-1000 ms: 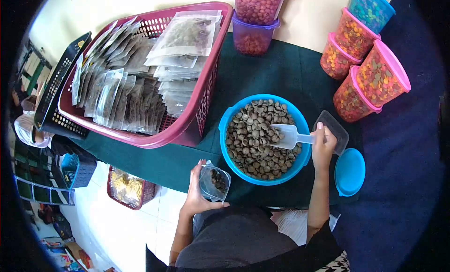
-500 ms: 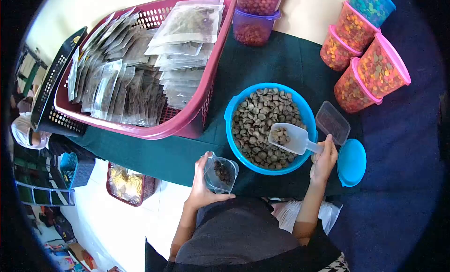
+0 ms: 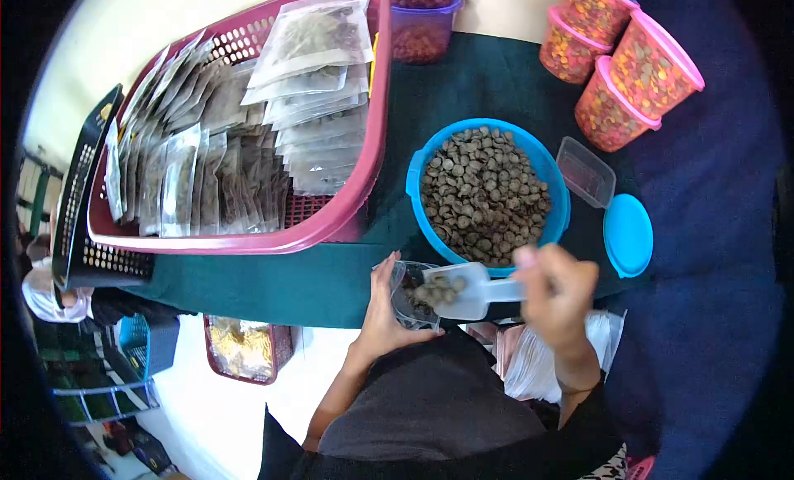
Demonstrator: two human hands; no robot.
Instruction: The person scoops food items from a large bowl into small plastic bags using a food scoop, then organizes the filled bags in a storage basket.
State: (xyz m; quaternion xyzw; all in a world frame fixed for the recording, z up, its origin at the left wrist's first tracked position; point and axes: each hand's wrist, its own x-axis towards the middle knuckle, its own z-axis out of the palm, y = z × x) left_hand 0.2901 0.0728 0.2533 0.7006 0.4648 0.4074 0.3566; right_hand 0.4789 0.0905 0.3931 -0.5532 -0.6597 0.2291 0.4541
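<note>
In the head view, the right hand point(image 3: 556, 296) grips the handle of a scoop point(image 3: 467, 291), its brown pieces at the mouth of a clear bag point(image 3: 414, 296) — low centre — which the left hand point(image 3: 387, 319) holds open between thumb and fingers. Right of centre, a blue tub point(image 3: 488, 197) of pieces sits on the table point(image 3: 331, 284).

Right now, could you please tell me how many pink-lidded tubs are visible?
4: the top tub, the left tub below it, the right tub and the lowest tub, all at upper right; more may be hidden.
</note>
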